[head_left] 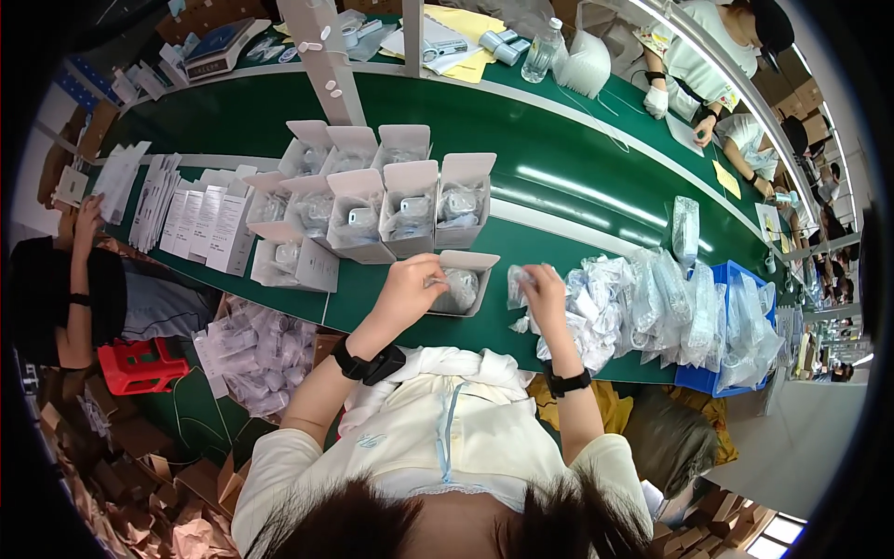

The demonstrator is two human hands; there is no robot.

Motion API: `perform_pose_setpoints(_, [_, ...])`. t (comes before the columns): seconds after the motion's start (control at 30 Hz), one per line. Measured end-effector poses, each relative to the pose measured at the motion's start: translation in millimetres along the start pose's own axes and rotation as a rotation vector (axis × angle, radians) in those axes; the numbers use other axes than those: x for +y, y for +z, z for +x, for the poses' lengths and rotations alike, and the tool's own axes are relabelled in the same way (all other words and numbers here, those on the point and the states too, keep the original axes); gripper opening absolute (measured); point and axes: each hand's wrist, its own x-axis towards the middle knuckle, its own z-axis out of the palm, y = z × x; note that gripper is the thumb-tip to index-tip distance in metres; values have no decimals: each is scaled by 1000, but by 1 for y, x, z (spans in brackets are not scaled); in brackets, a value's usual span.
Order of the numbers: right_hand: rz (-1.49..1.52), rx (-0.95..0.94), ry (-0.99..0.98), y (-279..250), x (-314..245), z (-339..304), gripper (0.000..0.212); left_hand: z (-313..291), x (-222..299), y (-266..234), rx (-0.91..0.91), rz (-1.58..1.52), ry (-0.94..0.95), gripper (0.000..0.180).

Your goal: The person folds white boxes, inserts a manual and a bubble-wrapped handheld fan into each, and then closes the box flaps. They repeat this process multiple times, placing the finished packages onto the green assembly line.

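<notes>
On the green bench right before me stands an open white box (478,303), its lid flap raised at the back and a clear-wrapped item (458,291) inside. My left hand (413,287) is at the box's left edge, thumb and fingers closed on the rim. To the right of the box, my right hand (547,296) pinches a small clear plastic bag (517,287); its contents are too small to make out. Beyond and left of my left hand, several more open white boxes (358,240) stand close together, each with a bagged item inside.
Right of my right hand lie piled white bundles (596,303) and clear bagged parts (656,298), beside a blue crate (712,373). Folded leaflets and cartons (200,224) line the left side. A conveyor (559,191) runs behind. Co-workers sit left and far right.
</notes>
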Motion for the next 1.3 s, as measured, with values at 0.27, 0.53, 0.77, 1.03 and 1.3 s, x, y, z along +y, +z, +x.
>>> perform_pose_setpoints(0.27, [413, 291, -285, -55, -111, 9, 17, 12, -11, 4, 71, 19, 60, 16])
perform_pose_setpoints(0.53, [5, -38, -534, -21, -127, 21, 34, 6, -15, 4, 102, -84, 51, 15])
perform_pose_setpoints(0.77, [544, 170, -46, 4, -82, -2, 78, -6, -14, -4, -69, -82, 68, 18])
perform_pose_setpoints(1.03, [534, -422, 33, 71, -23, 0, 81, -56, -56, -34, 572, 18, 160, 40])
perform_pose_setpoints(1.3, [538, -558, -131, 108, -83, 24, 83, -89, -101, -72, 1123, 328, -230, 68])
